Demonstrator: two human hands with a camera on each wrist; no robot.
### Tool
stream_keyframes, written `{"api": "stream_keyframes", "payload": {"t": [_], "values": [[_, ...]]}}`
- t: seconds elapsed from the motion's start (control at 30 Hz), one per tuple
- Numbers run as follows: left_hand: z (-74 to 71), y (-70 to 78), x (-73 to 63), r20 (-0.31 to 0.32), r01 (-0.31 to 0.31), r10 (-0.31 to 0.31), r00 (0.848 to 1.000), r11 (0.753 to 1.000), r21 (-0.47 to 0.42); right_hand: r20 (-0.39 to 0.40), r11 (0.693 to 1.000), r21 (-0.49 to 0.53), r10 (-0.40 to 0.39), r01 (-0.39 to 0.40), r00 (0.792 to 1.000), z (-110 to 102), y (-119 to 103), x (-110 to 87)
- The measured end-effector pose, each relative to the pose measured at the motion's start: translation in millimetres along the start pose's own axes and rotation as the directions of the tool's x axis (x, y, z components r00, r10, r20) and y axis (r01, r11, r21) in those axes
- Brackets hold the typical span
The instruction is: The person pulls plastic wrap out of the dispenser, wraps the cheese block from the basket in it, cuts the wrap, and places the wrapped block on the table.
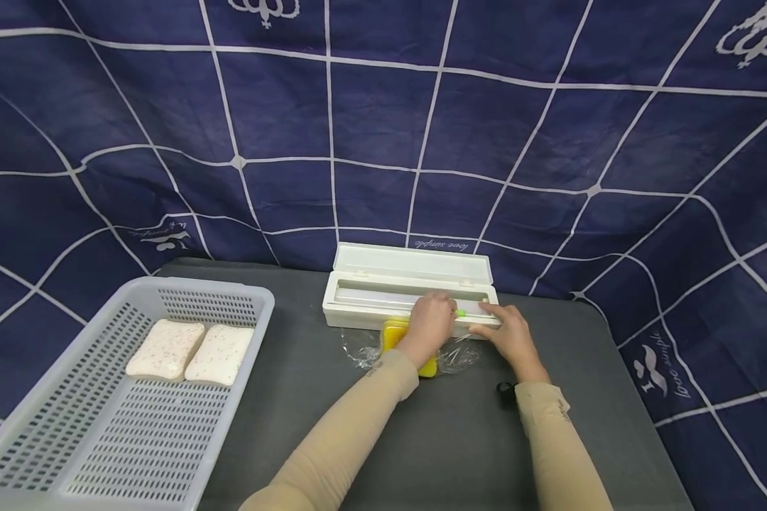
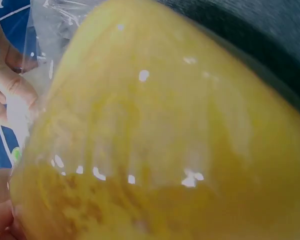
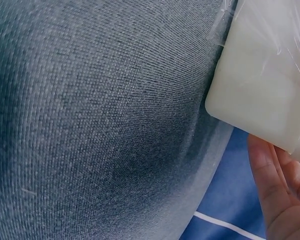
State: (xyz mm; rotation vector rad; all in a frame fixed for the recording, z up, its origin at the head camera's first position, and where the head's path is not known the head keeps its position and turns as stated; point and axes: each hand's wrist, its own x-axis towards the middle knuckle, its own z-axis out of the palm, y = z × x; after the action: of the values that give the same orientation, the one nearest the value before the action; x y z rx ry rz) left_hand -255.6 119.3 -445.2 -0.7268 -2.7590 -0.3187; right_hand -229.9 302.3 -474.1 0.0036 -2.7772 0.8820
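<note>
A white cling film dispenser box (image 1: 351,316) stands at the back of the table with its lid (image 1: 415,262) raised. My left hand (image 1: 431,323) is over its front edge, fingers curled at a small green slider (image 1: 461,313). Around the right end of the box, my right hand (image 1: 511,337) grips with thumb in front and fingers on the end; the right wrist view shows its fingers (image 3: 270,175) against the box corner. Beneath my left wrist lies a yellow block (image 2: 155,125) covered by shiny clear film (image 1: 457,357), which spreads out at both sides.
A grey perforated basket (image 1: 256,341) stands at the left, holding two speckled white bread-like slices (image 1: 166,349). A small black object (image 1: 506,391) is beside my right wrist. Blue checked cloth (image 1: 383,128) hangs behind and to the right of the dark table (image 1: 460,440).
</note>
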Motion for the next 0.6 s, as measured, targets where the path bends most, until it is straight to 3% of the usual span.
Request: {"api": "stream_keyframes", "payload": {"t": [0.27,0.47,0.6], "values": [[-11.1,-31.6,-11.9,0.05,0.12,-0.115,0.992,0.986,-0.115,0.036,1.0,-0.015,0.023,-0.023,0.999,-9,1,-0.1],[-12.4,-51.6,-23.2,0.041,0.144,-0.139,0.989,0.975,-0.169,0.043,1.0,-0.005,0.006,-0.006,0.999,-9,5,-2.9],[-13.2,-64.3,-32.0,-0.009,0.132,-0.136,0.991,0.973,-0.188,0.053,1.0,0.008,0.017,-0.017,0.998,-4,0,-1.6]]}}
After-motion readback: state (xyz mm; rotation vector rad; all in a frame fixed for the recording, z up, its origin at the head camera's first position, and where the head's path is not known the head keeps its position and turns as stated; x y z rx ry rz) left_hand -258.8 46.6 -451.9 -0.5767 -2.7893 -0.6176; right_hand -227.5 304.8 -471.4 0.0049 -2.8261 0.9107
